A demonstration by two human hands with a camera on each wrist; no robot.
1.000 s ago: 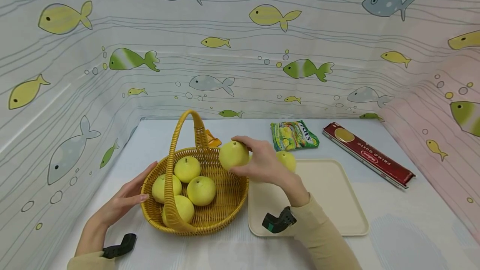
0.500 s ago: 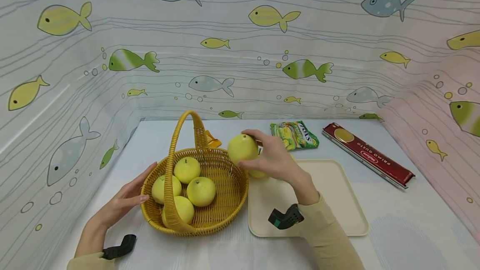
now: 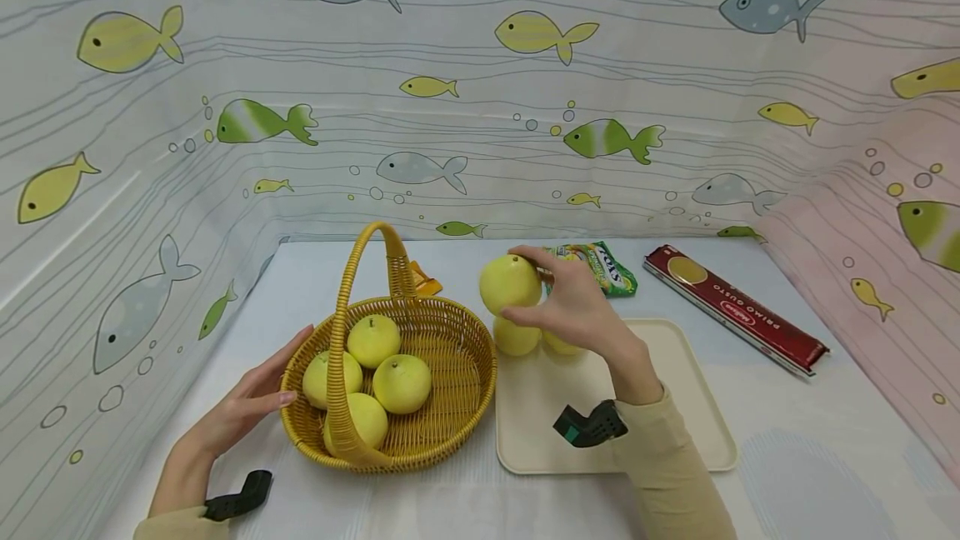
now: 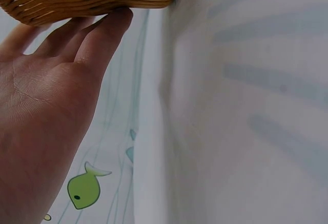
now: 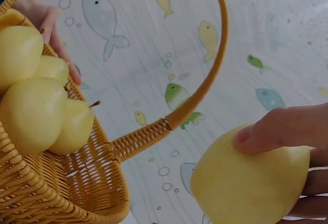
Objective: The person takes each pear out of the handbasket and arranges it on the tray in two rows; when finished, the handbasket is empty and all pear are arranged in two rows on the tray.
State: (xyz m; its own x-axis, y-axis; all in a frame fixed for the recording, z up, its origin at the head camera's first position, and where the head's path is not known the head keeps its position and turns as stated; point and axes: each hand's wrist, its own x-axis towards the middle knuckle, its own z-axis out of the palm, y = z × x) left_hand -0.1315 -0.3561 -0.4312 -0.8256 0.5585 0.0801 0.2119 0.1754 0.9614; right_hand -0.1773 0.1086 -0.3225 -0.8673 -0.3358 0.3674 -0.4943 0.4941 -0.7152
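1. We see the right hand (image 3: 581,307) grasping a yellow-green fruit (image 3: 509,286), thumb on one side and fingers on the other; the right wrist view shows the thumb pressed against its skin.
2. We find this fruit raised in the air to the right of the wicker basket (image 3: 457,407), stem uppermost, with a gap between it and the basket in the right wrist view.
3. We see the left hand (image 3: 236,411) at the basket's left side, its fingers extended and released, their tips touching the outer wicker in the left wrist view.
4. Inside the basket we count four similar fruits (image 3: 402,383), grouped on the left, beneath and beside the arched handle (image 3: 347,298).
5. Below the held fruit we make out two more fruits (image 3: 517,337), partly hidden, near the far left corner of the cream tray (image 3: 660,432); we cannot tell exactly how they rest.
6. Farther back on the white worktop (image 3: 442,515) we see a green packet (image 3: 609,269), a long red package (image 3: 738,311) lying diagonally, and a small orange item (image 3: 424,280) behind the basket.
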